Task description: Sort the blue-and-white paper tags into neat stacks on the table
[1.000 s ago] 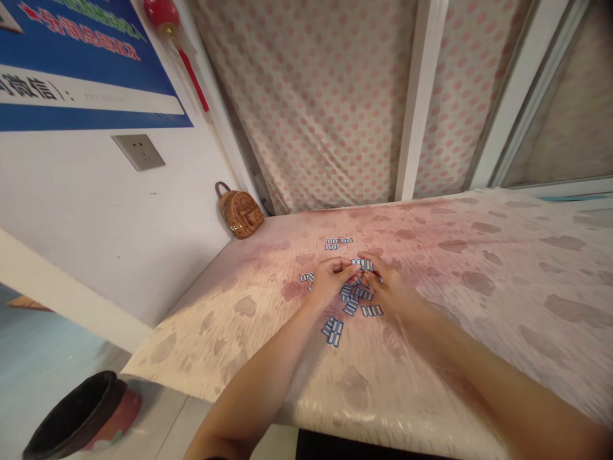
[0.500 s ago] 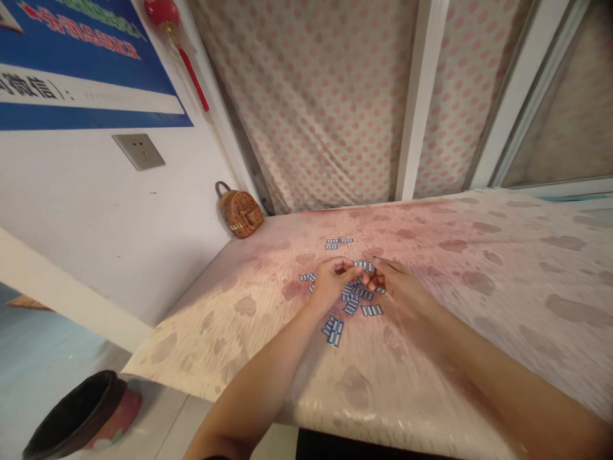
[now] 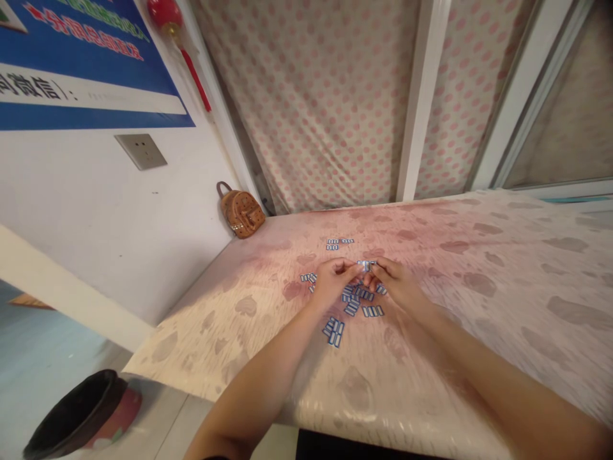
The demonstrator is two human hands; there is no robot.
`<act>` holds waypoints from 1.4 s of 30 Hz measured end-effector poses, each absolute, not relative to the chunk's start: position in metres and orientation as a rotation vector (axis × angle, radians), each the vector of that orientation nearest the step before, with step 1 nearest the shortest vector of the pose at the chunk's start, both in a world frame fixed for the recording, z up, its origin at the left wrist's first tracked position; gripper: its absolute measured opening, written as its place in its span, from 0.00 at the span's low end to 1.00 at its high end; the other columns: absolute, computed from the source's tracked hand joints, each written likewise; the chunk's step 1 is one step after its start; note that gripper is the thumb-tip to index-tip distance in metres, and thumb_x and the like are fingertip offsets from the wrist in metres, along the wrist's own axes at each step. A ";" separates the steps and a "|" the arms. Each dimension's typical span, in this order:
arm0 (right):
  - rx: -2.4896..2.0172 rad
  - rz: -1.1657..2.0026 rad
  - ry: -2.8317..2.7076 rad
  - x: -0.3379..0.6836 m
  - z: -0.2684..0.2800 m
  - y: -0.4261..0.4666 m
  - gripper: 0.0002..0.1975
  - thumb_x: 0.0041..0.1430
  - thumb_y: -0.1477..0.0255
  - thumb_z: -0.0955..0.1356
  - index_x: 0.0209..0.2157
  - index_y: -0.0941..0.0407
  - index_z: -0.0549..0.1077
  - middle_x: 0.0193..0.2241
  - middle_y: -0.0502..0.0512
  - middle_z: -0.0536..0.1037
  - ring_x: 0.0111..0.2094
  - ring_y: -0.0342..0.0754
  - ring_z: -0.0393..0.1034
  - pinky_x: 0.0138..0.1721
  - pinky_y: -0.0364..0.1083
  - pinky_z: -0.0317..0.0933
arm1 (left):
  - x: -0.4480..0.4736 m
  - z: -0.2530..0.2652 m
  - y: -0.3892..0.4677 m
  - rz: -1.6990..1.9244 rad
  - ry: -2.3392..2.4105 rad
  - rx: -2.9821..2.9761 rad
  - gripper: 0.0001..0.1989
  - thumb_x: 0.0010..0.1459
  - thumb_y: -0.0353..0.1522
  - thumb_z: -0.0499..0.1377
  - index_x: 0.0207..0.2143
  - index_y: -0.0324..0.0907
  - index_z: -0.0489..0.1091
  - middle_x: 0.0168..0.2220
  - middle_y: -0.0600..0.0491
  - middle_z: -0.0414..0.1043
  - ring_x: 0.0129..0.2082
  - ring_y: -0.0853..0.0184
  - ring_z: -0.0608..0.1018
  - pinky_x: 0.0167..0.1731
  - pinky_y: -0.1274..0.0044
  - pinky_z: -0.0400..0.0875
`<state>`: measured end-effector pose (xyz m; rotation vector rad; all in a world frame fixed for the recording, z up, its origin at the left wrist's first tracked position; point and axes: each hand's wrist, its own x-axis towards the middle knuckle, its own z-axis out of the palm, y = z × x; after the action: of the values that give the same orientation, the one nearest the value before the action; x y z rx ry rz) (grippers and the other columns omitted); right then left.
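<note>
Between my two hands is a small strip of white rectangles with blue edges (image 3: 366, 265), like a piece of a label sheet. My left hand (image 3: 331, 280) is closed, pinching the strip's left end between thumb and finger. At its right end the fingers of my right hand (image 3: 396, 281) pinch it too. Below my hands lies a loose pile of similar blue-and-white strips (image 3: 352, 303), partly hidden by the fingers. Nearer the table's front lies a small cluster of these pieces (image 3: 334, 332). Beyond my hands a few more strips (image 3: 332, 244) lie together.
A patterned cloth (image 3: 268, 358) covers the table. A small brown backpack-shaped bag (image 3: 245, 214) stands at its far left corner, against the wall. On the floor at left is a dark-lined bin (image 3: 115, 421). A dotted curtain (image 3: 325, 115) hangs behind the table.
My right hand has turned slightly, and its fingers now pinch the strip's right end. The strip has shifted a little and catches more light. Loose strips on the table have not moved.
</note>
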<state>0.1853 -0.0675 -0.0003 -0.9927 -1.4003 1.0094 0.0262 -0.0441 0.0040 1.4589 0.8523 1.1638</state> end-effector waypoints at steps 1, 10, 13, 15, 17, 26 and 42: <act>-0.995 1.009 -1.405 0.186 0.000 -0.068 0.15 0.56 0.56 0.67 0.28 0.54 0.70 0.20 0.50 0.74 0.20 0.44 0.67 0.25 0.45 0.63 | 0.025 0.004 -0.044 1.148 0.843 1.439 0.22 0.48 0.49 0.67 0.29 0.36 0.74 0.26 0.51 0.76 0.26 0.70 0.75 0.30 0.78 0.70; -0.982 1.031 -1.431 0.189 -0.001 -0.065 0.16 0.56 0.55 0.66 0.28 0.54 0.69 0.22 0.50 0.75 0.20 0.43 0.67 0.26 0.45 0.63 | 0.024 0.002 -0.040 1.110 0.811 1.319 0.24 0.44 0.49 0.69 0.30 0.36 0.75 0.29 0.50 0.78 0.27 0.70 0.76 0.32 0.77 0.71; -0.979 1.037 -1.447 0.189 -0.003 -0.063 0.17 0.56 0.55 0.66 0.28 0.54 0.69 0.22 0.50 0.74 0.20 0.43 0.66 0.26 0.45 0.63 | 0.024 0.001 -0.039 1.109 0.814 1.345 0.24 0.45 0.49 0.69 0.30 0.36 0.75 0.28 0.50 0.77 0.27 0.70 0.76 0.32 0.77 0.71; -0.981 1.033 -1.467 0.189 -0.003 -0.062 0.16 0.57 0.55 0.65 0.27 0.54 0.68 0.22 0.50 0.75 0.20 0.43 0.67 0.26 0.45 0.63 | 0.024 0.000 -0.040 1.116 0.822 1.377 0.23 0.46 0.49 0.68 0.30 0.36 0.75 0.28 0.50 0.77 0.26 0.70 0.76 0.31 0.77 0.71; -0.984 1.032 -1.492 0.188 -0.003 -0.062 0.16 0.57 0.55 0.65 0.26 0.54 0.68 0.22 0.51 0.75 0.20 0.43 0.67 0.26 0.45 0.63 | 0.026 -0.002 -0.040 1.124 0.837 1.420 0.23 0.47 0.49 0.67 0.30 0.36 0.75 0.27 0.50 0.77 0.26 0.70 0.76 0.31 0.77 0.71; -1.074 0.824 -1.278 0.197 -0.004 -0.061 0.09 0.56 0.63 0.66 0.33 0.53 0.65 0.24 0.50 0.76 0.23 0.45 0.69 0.27 0.46 0.63 | -0.011 -0.006 -0.009 1.222 1.285 1.870 0.08 0.56 0.33 0.60 0.30 0.39 0.77 0.29 0.52 0.78 0.29 0.69 0.76 0.32 0.78 0.68; -1.132 0.842 -1.152 0.203 -0.002 -0.063 0.10 0.58 0.62 0.66 0.33 0.54 0.65 0.28 0.53 0.78 0.25 0.44 0.70 0.30 0.45 0.65 | 0.004 -0.019 -0.016 0.823 1.333 2.248 0.10 0.47 0.37 0.69 0.30 0.42 0.77 0.31 0.52 0.75 0.36 0.63 0.73 0.38 0.75 0.65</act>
<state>0.2032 -0.0631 -0.0022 -1.1316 -1.1520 0.8415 0.0037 -0.0159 -0.0193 2.2476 1.3327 0.8231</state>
